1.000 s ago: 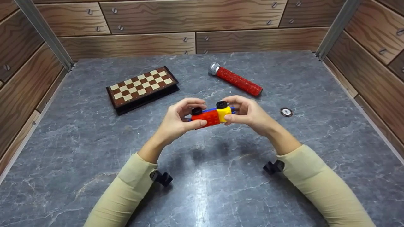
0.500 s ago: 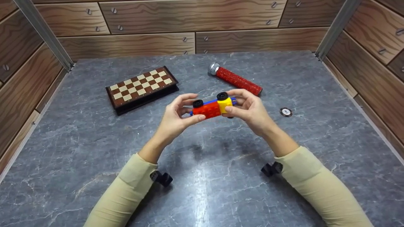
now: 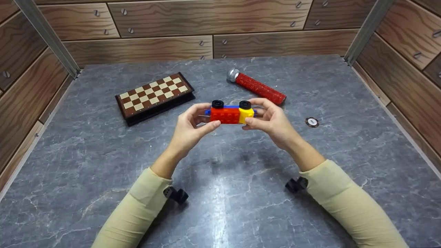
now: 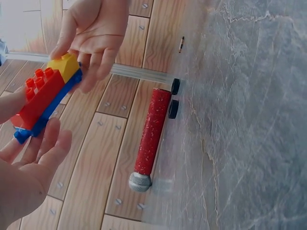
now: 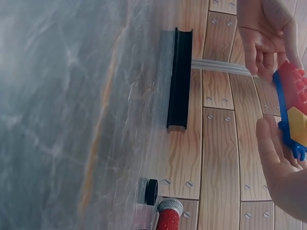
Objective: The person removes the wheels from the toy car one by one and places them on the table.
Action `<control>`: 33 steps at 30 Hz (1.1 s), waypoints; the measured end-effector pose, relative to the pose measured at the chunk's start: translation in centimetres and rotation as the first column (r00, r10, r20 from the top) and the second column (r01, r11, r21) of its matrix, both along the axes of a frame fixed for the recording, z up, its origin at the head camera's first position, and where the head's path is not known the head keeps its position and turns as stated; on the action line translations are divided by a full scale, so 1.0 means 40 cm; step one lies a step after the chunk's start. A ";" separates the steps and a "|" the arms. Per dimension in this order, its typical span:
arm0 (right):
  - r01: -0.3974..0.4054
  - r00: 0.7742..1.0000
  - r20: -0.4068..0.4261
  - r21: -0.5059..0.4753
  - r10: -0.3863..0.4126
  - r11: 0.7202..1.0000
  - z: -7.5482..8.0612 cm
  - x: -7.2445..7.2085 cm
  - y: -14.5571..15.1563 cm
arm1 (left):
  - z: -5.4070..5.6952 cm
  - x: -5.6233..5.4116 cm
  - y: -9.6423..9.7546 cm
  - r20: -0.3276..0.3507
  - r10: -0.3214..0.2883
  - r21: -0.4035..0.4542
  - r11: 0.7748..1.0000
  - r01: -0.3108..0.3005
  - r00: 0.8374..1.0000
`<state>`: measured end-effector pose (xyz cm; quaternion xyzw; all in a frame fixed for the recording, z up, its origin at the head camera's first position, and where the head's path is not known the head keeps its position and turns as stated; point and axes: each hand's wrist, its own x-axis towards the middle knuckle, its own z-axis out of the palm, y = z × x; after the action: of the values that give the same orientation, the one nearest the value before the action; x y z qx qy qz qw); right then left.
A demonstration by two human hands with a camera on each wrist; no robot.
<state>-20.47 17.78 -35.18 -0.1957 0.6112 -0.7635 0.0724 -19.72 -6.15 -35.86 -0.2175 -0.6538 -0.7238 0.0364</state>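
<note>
Held up over the middle of the table is a toy car (image 3: 225,116), with a red studded body, a yellow cab and a blue base. My left hand (image 3: 190,126) grips its red end, thumb on the near face and fingers behind. The yellow end is pinched by my right hand (image 3: 274,119). In the head view two black wheels (image 3: 217,104) show along the car's upper edge. The left wrist view shows the car (image 4: 45,96) without visible wheels, while black discs (image 4: 173,109) appear lower, by the tabletop; whether these are the same wheels I cannot tell.
A folded chessboard case (image 3: 155,94) lies at the back left. Behind my right hand lies a glittery red microphone (image 3: 258,86) with a silver head. A poker chip (image 3: 312,122) is farther right. Wood-patterned walls (image 3: 172,19) border the grey marbled table (image 3: 86,165).
Both hands have shifted slightly up in the head view, carrying the car with them. Tilted before with its yellow end higher, the car is now level. The board, microphone and chip stay put.
</note>
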 end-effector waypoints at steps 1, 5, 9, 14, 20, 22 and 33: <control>0.000 1.000 -0.003 0.016 0.000 1.000 -0.002 -0.001 0.001 | 0.000 0.000 0.000 -0.004 0.000 0.004 1.000 0.000 1.000; -0.013 1.000 -0.003 0.070 0.013 0.997 -0.006 -0.002 -0.002 | 0.003 0.000 -0.001 -0.016 -0.002 0.040 0.999 0.002 1.000; -0.034 0.999 0.027 0.130 0.030 0.991 -0.011 -0.002 -0.008 | 0.005 0.002 0.000 -0.016 0.004 0.081 0.997 -0.003 1.000; -0.084 0.995 0.072 0.260 0.067 0.962 -0.017 0.000 -0.014 | 0.002 0.003 0.004 -0.023 0.018 0.102 0.995 -0.016 1.000; -0.158 0.986 0.103 0.371 0.128 0.915 -0.021 0.001 -0.017 | 0.001 0.004 0.008 -0.018 0.025 0.158 0.987 -0.022 1.000; -0.170 0.984 0.112 0.389 0.137 0.905 -0.021 0.002 -0.015 | 0.002 0.004 0.008 -0.020 0.022 0.168 0.986 -0.018 1.000; -0.085 0.996 -0.010 0.306 0.093 0.948 0.003 -0.005 -0.011 | 0.000 0.007 0.004 -0.060 -0.005 0.081 0.997 0.009 0.998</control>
<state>-20.65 17.34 -35.07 -0.2190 0.7133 -0.6532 0.1287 -19.45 -5.99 -35.88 -0.2397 -0.6216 -0.7432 0.0623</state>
